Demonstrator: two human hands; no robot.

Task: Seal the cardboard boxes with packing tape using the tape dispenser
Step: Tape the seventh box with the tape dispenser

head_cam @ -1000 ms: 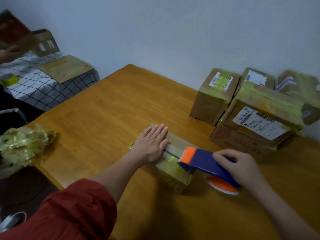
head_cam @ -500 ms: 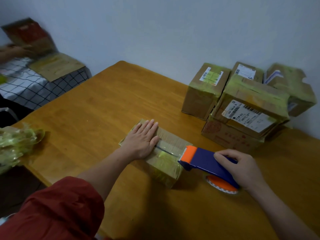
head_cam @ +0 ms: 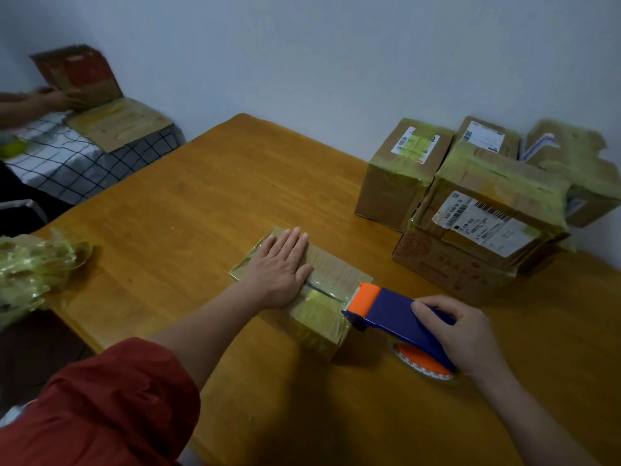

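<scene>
Though small, cardboard box glossy and yellowish.

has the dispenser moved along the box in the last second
Yes. The dispenser has slid right along the box top, away from the left hand, to the box's right edge.

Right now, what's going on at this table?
A person is taping a small cardboard box shut on the wooden table. Their left hand presses flat on the box top. The right hand grips a blue and orange tape dispenser, its orange head at the box's right end, over the seam. Several taped boxes sit at the table's far right.
</scene>
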